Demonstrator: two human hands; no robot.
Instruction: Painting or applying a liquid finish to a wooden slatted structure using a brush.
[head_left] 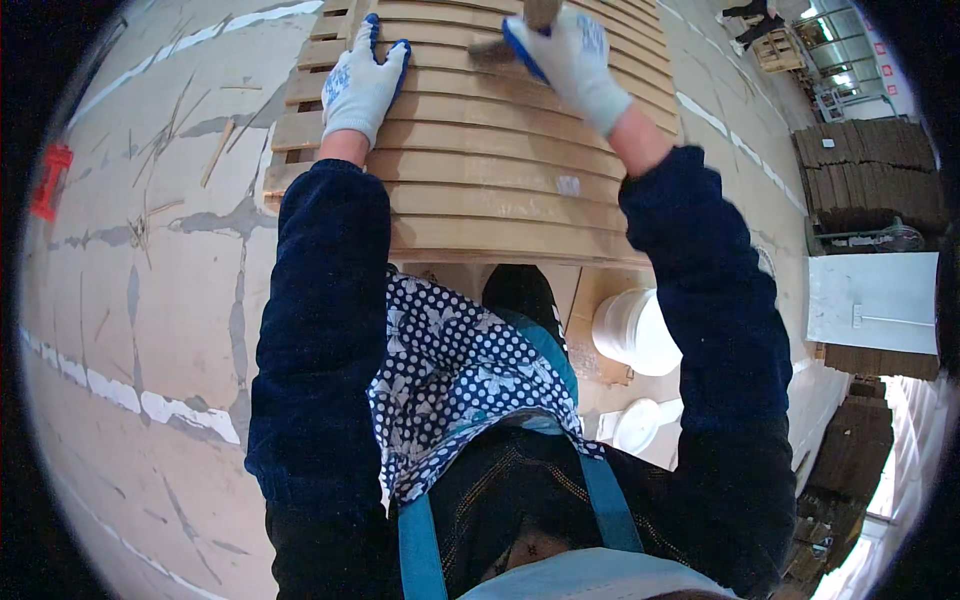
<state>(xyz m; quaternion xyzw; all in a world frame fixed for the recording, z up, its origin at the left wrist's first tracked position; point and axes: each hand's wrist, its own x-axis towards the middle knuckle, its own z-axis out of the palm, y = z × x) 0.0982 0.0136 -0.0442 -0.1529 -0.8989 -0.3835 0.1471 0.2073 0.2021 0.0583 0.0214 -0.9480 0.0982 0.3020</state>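
Overlapping brown cardboard sheets point(480, 145) lie in front of me, their long edges fanned out in narrow parallel strips. My left hand point(360, 88), in a white glove with blue fingertips, rests on their left part with thumb and fingers apart, holding nothing. A matching glove covers my right hand point(575, 62), whose fingers are closed around a brush point(488, 54) with a thick handle. The brush's dark bristle end points left, at or just above the sheets near the far side. Motion blurs it a little, so contact is hard to judge.
White buckets point(635, 332) stand under the near edge, with a round white lid point(636, 426) on the floor. Stacked cardboard point(870, 165) and a white panel point(872, 300) stand at right. A red object point(50, 182) is at far left. Another person point(755, 20) appears far right.
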